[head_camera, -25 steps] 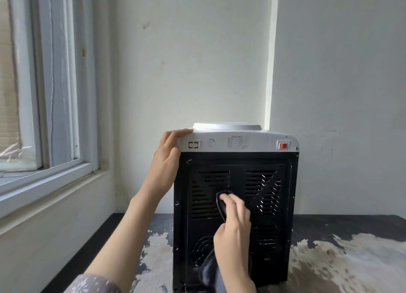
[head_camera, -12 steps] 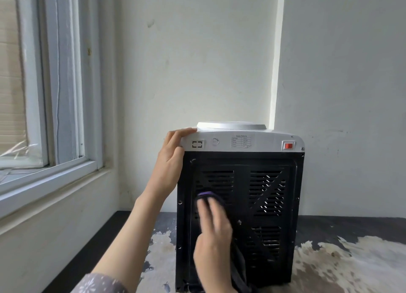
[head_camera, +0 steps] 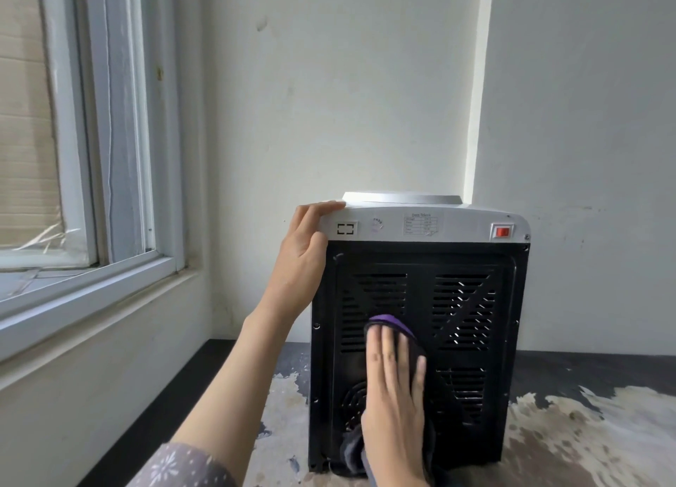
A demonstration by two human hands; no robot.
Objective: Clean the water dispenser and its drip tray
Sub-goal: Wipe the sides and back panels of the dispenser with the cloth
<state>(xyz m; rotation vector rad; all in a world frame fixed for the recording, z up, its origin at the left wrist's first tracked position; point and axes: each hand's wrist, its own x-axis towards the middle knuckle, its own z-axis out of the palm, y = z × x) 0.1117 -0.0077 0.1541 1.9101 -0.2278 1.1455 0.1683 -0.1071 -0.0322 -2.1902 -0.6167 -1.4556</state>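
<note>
The water dispenser (head_camera: 464,303) stands on the table with its black vented back panel facing me and a white top band with a red switch. My left hand (head_camera: 301,256) holds its upper left corner, fingers laid over the top edge. My right hand (head_camera: 397,388) presses a purple cloth (head_camera: 393,324) flat against the middle of the back panel, fingers straight. The cloth hangs down below my palm. The drip tray is hidden from view.
A worn, peeling tabletop (head_camera: 585,435) runs under the dispenser. White walls stand close behind it. A window (head_camera: 84,179) with a white frame and sill fills the left side.
My right hand and the cloth slid left across the back panel, then back toward the middle. My left hand has stayed on the top corner.
</note>
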